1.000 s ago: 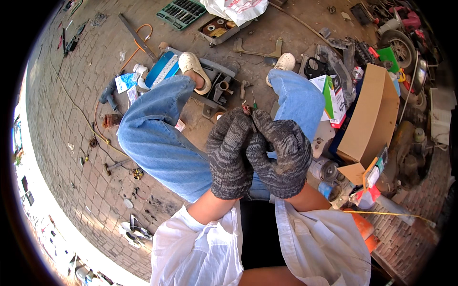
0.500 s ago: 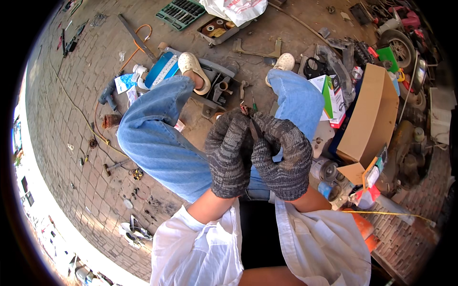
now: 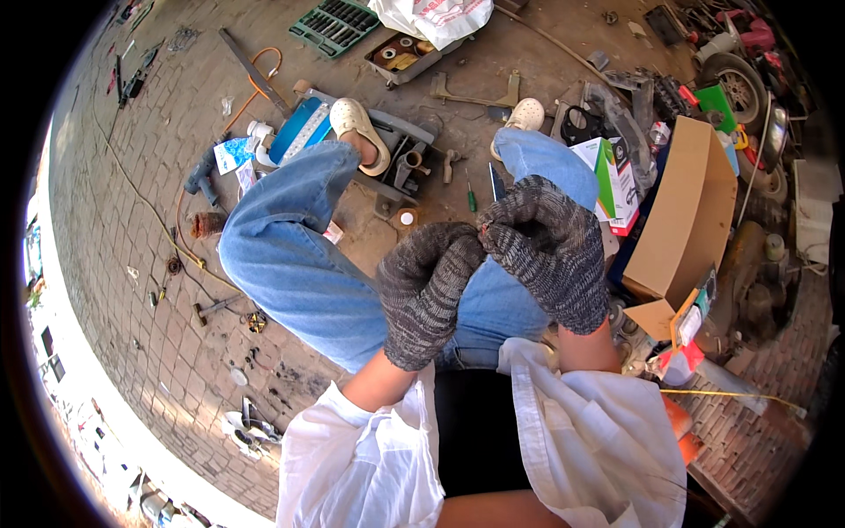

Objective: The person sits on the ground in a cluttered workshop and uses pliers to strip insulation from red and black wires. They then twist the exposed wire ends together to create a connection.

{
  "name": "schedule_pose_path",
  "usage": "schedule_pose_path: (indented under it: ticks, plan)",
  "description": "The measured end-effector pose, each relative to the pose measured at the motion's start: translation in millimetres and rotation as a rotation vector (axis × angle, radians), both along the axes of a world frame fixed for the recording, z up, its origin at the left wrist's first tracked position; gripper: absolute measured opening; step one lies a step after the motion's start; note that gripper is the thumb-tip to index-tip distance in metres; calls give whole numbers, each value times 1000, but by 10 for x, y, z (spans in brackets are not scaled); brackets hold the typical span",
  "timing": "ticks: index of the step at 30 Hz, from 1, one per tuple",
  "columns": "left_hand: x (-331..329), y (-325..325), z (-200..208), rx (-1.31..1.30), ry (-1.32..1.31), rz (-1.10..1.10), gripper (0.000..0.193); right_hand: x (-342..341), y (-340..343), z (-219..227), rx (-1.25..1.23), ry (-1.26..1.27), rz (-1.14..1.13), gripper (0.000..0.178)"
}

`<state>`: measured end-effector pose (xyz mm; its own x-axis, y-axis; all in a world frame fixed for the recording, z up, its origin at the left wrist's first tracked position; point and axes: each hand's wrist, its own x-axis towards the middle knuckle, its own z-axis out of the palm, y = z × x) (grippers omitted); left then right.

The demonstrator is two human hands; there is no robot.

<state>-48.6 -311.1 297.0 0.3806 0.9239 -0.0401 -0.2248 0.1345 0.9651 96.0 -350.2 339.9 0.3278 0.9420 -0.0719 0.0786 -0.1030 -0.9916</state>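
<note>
Both my hands wear grey-black knitted gloves and meet above my lap, fingertips together. My left hand (image 3: 429,295) is closed in a pinch at a tiny reddish bit (image 3: 483,228), mostly hidden by the gloves. My right hand (image 3: 554,255) is curled closed, its thumb and fingertips against that same bit. Past its knuckles sticks up a narrow dark blade (image 3: 497,183), like a knife's; its handle is hidden. Just beyond my hands, a green-handled screwdriver (image 3: 471,201) lies on the ground by a small metal fitting (image 3: 451,165).
Near my feet lies a grey machine part (image 3: 409,172) with a blue tray (image 3: 299,128). A power drill (image 3: 202,179) and cables lie left. An open cardboard box (image 3: 682,211), small cartons (image 3: 620,189) and scrap parts crowd the right. A green socket case (image 3: 336,26) sits far ahead.
My right hand has moved right and slightly up, turning the blade to point away beyond its knuckles. My left hand has lowered slightly; the reddish bit is now mostly covered by fingertips.
</note>
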Motion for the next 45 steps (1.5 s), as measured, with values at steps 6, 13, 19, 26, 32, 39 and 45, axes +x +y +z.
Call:
schedule_pose_path:
  ticks: [6,13,19,26,32,39,45]
  plan:
    - [-78,141,-84,-680,-378,-265,24,76,61,-204,50,31,80,13]
    - [-84,220,-162,-798,-471,-373,22,100,150,-152,113,-437,137,10]
    - [-122,163,39,-465,-329,-350,26,300,196,-401,-59,-576,-16,17]
    - [-63,284,110,-553,-175,-232,33,405,57,-319,-168,-418,-72,17]
    - [-82,285,100,-489,-70,-203,36,291,38,-109,64,-570,-27,19]
    - [-21,268,142,-26,208,-205,29,216,104,6,188,-774,-18,21]
    - [31,240,132,346,370,-114,41,135,50,92,138,-662,-51,19]
